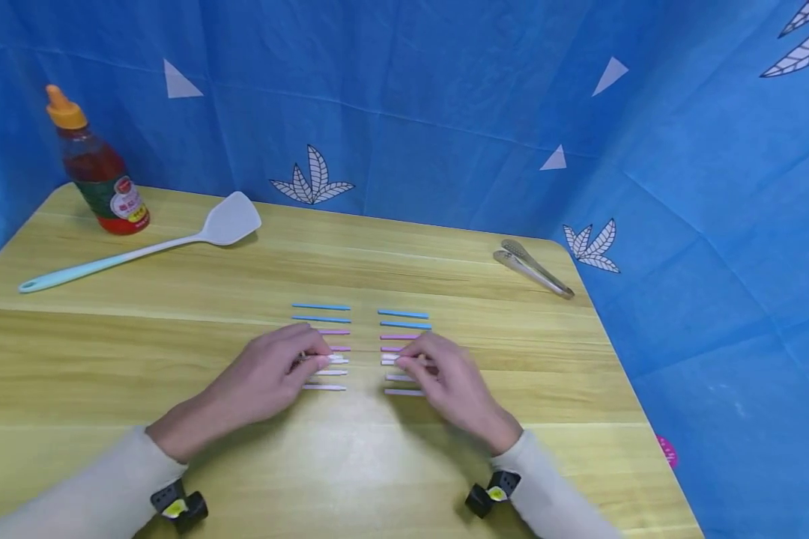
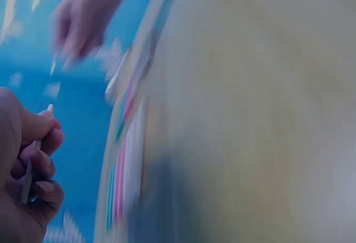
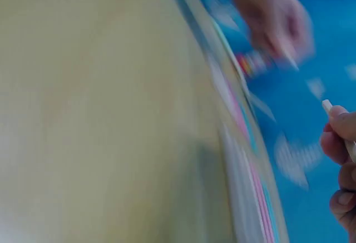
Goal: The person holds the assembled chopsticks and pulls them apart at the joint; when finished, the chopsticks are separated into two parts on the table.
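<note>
Two columns of short thin sticks lie crosswise on the wooden table (image 1: 371,457). From far to near, each column has blue sticks (image 1: 320,306), pink sticks (image 1: 398,337) and white sticks (image 1: 325,388). Over the left column, my left hand (image 1: 270,370) pinches a white stick (image 2: 50,108) between thumb and fingers, its rear end lying along the curled fingers. My right hand (image 1: 455,385) likewise pinches a white stick (image 3: 327,105) over the right column. Both held sticks are just above the white rows, and the hands partly hide the sticks below.
A sauce bottle (image 1: 108,180) with an orange cap stands at the back left. In front of it lies a white spatula (image 1: 232,219) with a pale green handle. Metal tongs (image 1: 534,269) rest near the right edge. A blue patterned curtain (image 1: 404,105) hangs behind the table.
</note>
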A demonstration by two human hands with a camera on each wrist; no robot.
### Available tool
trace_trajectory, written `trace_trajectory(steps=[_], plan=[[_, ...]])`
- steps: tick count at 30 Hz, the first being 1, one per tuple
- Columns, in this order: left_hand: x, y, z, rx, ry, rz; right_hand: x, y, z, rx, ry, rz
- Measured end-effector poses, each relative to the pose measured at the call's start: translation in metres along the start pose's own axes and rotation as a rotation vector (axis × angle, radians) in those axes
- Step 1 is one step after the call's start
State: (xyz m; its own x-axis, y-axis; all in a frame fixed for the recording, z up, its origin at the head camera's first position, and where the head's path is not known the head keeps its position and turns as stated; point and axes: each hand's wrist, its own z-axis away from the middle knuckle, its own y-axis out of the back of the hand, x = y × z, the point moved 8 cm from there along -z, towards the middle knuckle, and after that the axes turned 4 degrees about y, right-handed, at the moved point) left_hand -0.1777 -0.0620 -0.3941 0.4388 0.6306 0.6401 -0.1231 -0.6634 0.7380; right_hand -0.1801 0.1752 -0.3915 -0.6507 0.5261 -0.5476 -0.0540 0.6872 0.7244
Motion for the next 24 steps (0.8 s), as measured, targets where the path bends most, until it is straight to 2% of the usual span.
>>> trace_trajectory(steps=[4,8,13,18,24], plan=[[-0.027,0.024,0.007,0.029,0.122,0.016,0.037,0.037,0.026,0.110,-0.129,0.013],[-0.037,0.031,0.012,0.013,0.108,-0.038,0.055,0.044,0.046,0.055,-0.168,0.017],[-0.042,0.026,0.018,-0.028,0.096,-0.095,0.052,0.036,0.054,-0.003,-0.111,0.027],[-0.041,0.017,0.021,-0.063,0.092,-0.099,0.041,0.021,0.058,-0.046,-0.081,0.040],[-0.031,0.001,0.024,-0.071,0.012,-0.113,0.027,0.003,0.060,-0.116,-0.076,0.071]])
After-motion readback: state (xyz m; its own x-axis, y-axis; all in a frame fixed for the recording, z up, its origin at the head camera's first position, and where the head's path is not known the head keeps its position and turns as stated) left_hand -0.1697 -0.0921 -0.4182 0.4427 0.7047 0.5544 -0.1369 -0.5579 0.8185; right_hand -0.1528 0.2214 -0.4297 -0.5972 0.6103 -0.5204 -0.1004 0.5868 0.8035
